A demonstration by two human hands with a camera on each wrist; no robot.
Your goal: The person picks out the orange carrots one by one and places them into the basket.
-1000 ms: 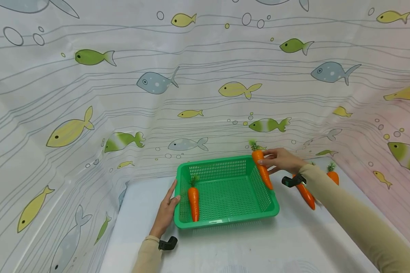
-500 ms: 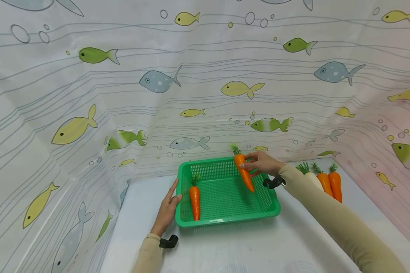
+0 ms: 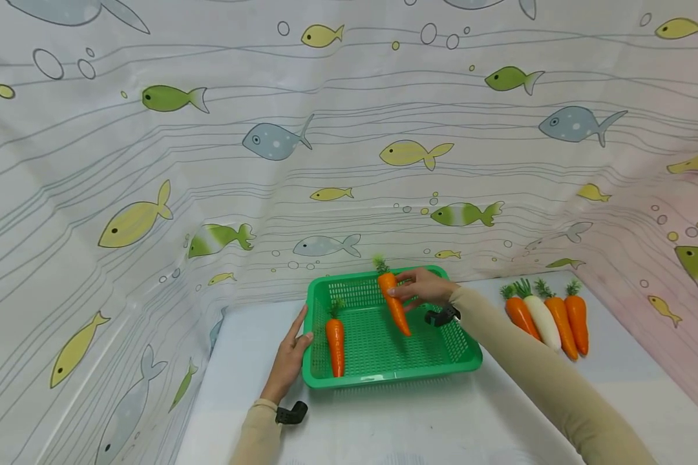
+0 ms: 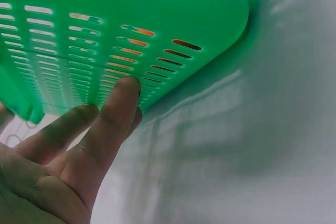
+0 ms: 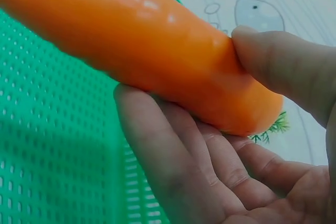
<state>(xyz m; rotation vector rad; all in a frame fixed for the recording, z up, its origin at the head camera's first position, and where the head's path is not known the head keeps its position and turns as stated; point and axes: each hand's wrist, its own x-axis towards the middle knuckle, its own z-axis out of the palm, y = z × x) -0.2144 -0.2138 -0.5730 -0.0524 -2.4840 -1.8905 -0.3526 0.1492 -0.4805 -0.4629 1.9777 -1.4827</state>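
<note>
In the head view a green plastic basket (image 3: pixel 392 377) stands on the white table. My right hand (image 3: pixel 421 287) pinches an orange carrot (image 3: pixel 393 303) over the basket, leafy top to the back and tip slanting down toward the front. In the right wrist view, the thumb (image 5: pixel 278 59) lies on one side of the carrot and the fingers on the other. At the basket's left side my left hand (image 3: pixel 287 361) holds the wall, thumb on the rim. Its fingers (image 4: pixel 107 124) touch the slotted outer wall. Another carrot (image 3: pixel 336 345) lies inside along the left wall.
Right of the basket, a white radish (image 3: pixel 543 321) lies in a row with three carrots, one of them a carrot (image 3: pixel 576 323) at the right end. A fish-print curtain (image 3: pixel 349 161) hangs behind and at both sides of the table (image 3: pixel 442 420).
My right hand has carried its carrot leftward from the basket's right rim to above its middle. The vegetables at right, earlier partly behind the arm, show more. The left hand stays on the basket.
</note>
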